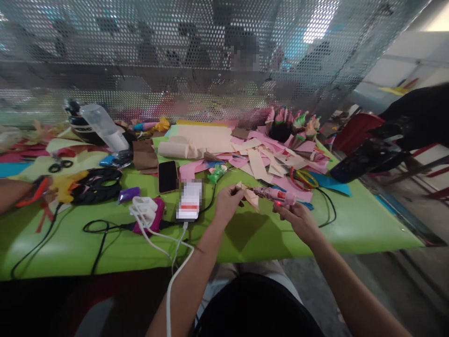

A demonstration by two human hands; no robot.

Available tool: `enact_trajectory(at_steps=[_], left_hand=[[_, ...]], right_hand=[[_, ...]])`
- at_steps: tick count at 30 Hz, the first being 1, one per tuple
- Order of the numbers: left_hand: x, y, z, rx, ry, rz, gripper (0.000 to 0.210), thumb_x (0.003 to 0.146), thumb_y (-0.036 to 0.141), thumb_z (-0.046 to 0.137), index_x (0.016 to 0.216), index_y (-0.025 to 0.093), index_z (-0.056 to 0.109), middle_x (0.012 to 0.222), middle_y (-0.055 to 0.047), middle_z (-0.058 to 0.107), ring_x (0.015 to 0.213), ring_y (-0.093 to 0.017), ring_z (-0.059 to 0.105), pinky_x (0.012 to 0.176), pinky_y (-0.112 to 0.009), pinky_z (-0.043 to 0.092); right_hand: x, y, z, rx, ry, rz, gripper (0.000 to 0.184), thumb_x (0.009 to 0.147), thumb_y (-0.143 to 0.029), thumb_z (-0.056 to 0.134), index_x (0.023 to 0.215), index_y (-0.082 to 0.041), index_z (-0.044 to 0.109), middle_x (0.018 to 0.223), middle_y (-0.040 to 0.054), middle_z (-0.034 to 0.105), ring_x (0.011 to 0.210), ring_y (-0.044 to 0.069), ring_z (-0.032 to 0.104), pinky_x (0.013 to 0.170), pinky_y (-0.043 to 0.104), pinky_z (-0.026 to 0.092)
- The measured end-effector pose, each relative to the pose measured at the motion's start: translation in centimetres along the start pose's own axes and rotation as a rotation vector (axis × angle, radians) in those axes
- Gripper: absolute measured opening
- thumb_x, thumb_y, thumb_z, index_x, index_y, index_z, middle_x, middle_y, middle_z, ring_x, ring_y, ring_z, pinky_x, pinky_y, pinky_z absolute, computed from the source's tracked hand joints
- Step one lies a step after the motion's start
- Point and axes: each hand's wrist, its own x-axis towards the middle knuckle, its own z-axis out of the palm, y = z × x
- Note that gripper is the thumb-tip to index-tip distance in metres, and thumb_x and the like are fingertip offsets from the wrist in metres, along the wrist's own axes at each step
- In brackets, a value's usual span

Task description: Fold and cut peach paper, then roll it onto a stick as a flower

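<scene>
Pinched in the fingers of my left hand (229,201) is a small folded piece of peach paper (251,198). My right hand (293,216) is closed around a pink glue gun (277,194) with a lit red light. The gun's nozzle end points left and lies close to the paper; whether they touch I cannot tell. Both hands are above the front part of the green table (259,234). Behind them lie loose pink and cream paper strips (259,164) and a green paper-like piece (217,173).
Left of my hands are a lit phone (189,201), a dark phone (168,177) and white chargers (143,210) with trailing cables. Scissors (60,165), a clear bottle (105,127) and another person's arm (14,194) are farther left. Paper flowers (298,122) stand at the back right, before a perforated metal panel (210,47).
</scene>
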Motion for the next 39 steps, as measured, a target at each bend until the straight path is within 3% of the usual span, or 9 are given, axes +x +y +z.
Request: enact_trajectory(at_steps=[22, 39], left_hand=[[0.25, -0.50, -0.03, -0.105, -0.020, 0.004, 0.027, 0.065, 0.040, 0.072, 0.070, 0.014, 0.068, 0.065, 0.000, 0.067, 0.057, -0.010, 0.059, 0.055, -0.022, 0.051], [0.15, -0.24, 0.02, -0.129, 0.016, 0.018, 0.017, 0.068, 0.032, 0.070, 0.071, 0.015, 0.070, 0.066, 0.001, 0.066, 0.060, -0.011, 0.060, 0.062, -0.024, 0.054]], right_hand=[[-0.25, 0.14, -0.25, 0.034, 0.038, 0.028, 0.046, 0.077, -0.062, 0.061, 0.061, -0.019, 0.059, 0.055, 0.0005, 0.051, 0.053, 0.015, 0.043, 0.049, 0.027, 0.035], [-0.57, 0.18, -0.50, 0.094, 0.062, 0.079, 0.046, 0.071, -0.064, 0.064, 0.061, -0.020, 0.060, 0.052, -0.0003, 0.048, 0.052, 0.015, 0.043, 0.047, 0.028, 0.036]])
